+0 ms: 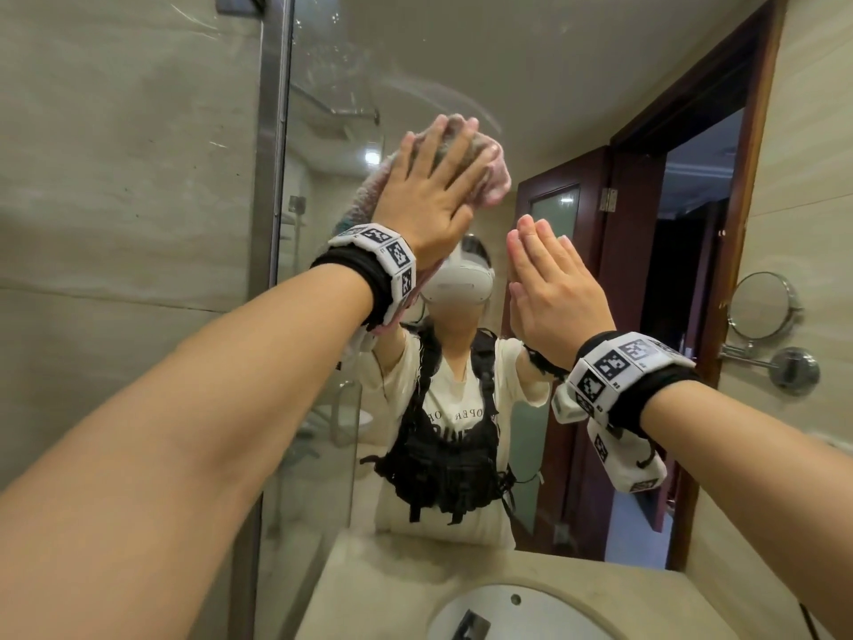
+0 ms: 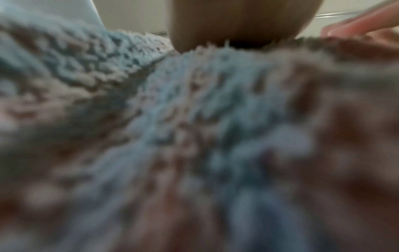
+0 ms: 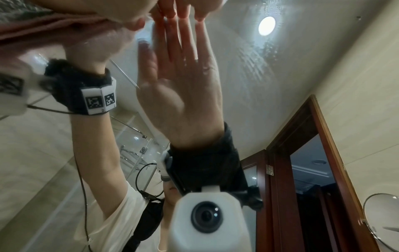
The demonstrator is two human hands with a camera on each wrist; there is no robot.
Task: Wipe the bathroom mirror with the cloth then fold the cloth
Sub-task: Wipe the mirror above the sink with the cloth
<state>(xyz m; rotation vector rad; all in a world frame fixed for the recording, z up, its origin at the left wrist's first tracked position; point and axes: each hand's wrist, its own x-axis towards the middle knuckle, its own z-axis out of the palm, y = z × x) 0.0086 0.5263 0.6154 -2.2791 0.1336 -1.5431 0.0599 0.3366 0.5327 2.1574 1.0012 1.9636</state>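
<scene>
The large bathroom mirror (image 1: 461, 62) fills the head view, with wet streaks near its top. My left hand (image 1: 434, 196) lies flat with its fingers spread and straight. It presses a fluffy pink and blue-grey cloth (image 1: 496, 177) against the glass, high and left of centre. The cloth (image 2: 194, 119) fills the left wrist view as a blur, with a fingertip (image 2: 362, 22) at its upper right edge. My right hand (image 1: 554, 288) rests flat on the mirror to the lower right of the cloth, fingers straight and together, holding nothing. Its fingertips (image 3: 185, 8) meet their reflection in the right wrist view.
A stone counter (image 1: 369, 584) with a white sink basin (image 1: 507, 612) sits below the mirror. A tiled wall (image 1: 115, 224) and the mirror's metal edge (image 1: 270, 224) are at the left. A round swing-arm mirror (image 1: 761, 307) hangs on the right wall.
</scene>
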